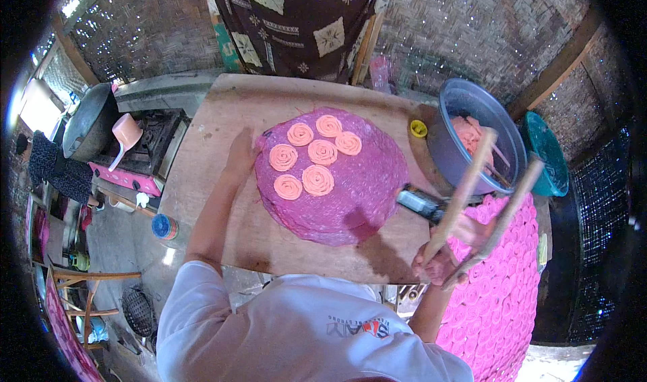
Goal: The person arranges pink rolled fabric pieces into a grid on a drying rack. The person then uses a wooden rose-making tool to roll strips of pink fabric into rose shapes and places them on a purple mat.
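A round tray covered in purple mesh (pixel 364 180) lies on the wooden table before me. Several peach-coloured dough rosettes (pixel 322 152) sit on its left and upper part. At the tray's left rim is my left hand (pixel 243 150), its fingers over the edge. My right hand (pixel 435 267) grips a press with two wooden handles (pixel 462 195), low at the tray's right side. The press's dark cylinder (pixel 422 203) points left over the tray's right rim, blurred by motion. The handles stand apart and spread upward.
A grey-blue basin (pixel 445 144) of peach dough stands at the back right, near a small yellow cup (pixel 418 128) and a green basin (pixel 543 154). Pink rosettes cover a large tray (pixel 490 301) at right. A gas stove (pixel 151 139) and jar (pixel 165 227) are left.
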`<state>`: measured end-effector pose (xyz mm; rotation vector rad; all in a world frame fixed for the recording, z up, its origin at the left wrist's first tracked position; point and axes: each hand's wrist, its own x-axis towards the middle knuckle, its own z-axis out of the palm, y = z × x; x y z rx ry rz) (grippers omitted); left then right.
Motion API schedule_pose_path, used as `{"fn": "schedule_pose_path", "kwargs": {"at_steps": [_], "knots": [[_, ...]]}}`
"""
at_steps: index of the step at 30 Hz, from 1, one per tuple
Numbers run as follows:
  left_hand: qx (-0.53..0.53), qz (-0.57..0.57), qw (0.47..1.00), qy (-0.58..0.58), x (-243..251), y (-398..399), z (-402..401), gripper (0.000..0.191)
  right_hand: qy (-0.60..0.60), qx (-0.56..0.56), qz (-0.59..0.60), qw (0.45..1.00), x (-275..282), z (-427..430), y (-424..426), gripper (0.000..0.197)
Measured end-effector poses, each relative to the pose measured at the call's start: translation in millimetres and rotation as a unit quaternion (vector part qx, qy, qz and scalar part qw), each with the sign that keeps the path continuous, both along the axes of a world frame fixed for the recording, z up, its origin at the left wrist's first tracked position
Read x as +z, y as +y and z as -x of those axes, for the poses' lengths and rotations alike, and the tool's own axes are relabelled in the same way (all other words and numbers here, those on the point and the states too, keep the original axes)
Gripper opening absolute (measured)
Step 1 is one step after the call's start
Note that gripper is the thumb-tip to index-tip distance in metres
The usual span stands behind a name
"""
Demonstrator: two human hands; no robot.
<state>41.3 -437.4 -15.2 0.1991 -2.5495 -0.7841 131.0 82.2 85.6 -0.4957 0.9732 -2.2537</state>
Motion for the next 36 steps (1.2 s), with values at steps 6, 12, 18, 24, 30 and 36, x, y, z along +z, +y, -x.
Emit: {"fn": "schedule_pose_path", "kwargs": {"at_steps": [6,12,18,24,30,36], "knots": [[-0.409,-0.446,0.792,0.078,156,142,17,0.079,0.006,0.212,-0.058,0.975,2,40,-43,0.087],[-0.541,-0.709,0.451,-0.028,252,176,1,0.088,0.009,0.286,-0.123,0.95,24,71,-66,0.113],[-0.554,-0.71,0.435,-0.01,251,120,35,0.08,-0.011,0.354,-0.189,0.916,54,122,-91,0.135],[-0.466,-0.747,0.461,0.108,182,84,59,0.063,-0.095,0.418,-0.21,0.878,50,176,-132,0.127],[-0.391,-0.837,0.351,0.155,84,41,93,0.068,-0.108,0.432,-0.287,0.848,29,214,-179,0.104],[-0.32,-0.873,0.288,0.228,15,15,93,0.055,-0.066,0.375,-0.402,0.833,12,214,-223,0.096]]}}
